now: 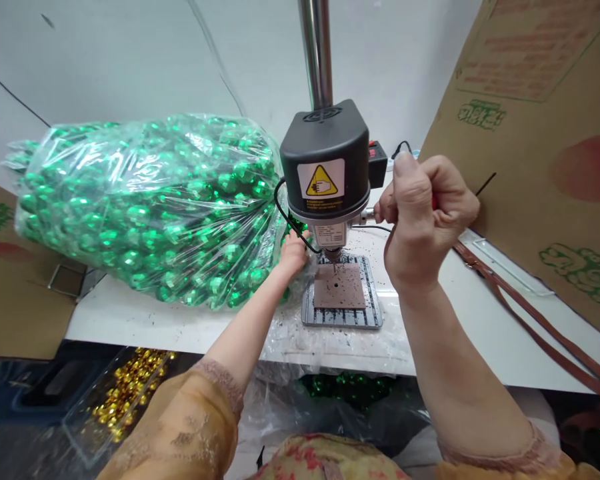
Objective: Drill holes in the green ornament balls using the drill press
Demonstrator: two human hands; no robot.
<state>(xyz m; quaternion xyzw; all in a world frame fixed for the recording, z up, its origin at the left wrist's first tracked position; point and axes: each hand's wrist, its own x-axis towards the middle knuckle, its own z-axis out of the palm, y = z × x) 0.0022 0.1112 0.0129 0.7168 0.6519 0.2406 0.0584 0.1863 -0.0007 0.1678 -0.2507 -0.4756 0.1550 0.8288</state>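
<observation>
My right hand (420,213) is wrapped round the feed handle of a small black bench drill press (325,160), with a bit of red showing between the fingers. My left hand (295,253) reaches to the mouth of a clear plastic bag (155,213) packed with shiny green faceted balls, left of the drill. Its fingers are stretched towards green balls behind the cable, and the tips are partly hidden. Under the chuck, a brownish square board (347,293) with a dark hole lies on the slotted metal base (343,323). No ball sits under the drill bit.
Dark shavings are scattered round the base. A cardboard box (555,133) stands at the right, with a brown strap (520,300) beside it; another box (20,287) is at the left. Below the white table's edge are a clear bin (85,423) of gold balls and more green balls (350,390).
</observation>
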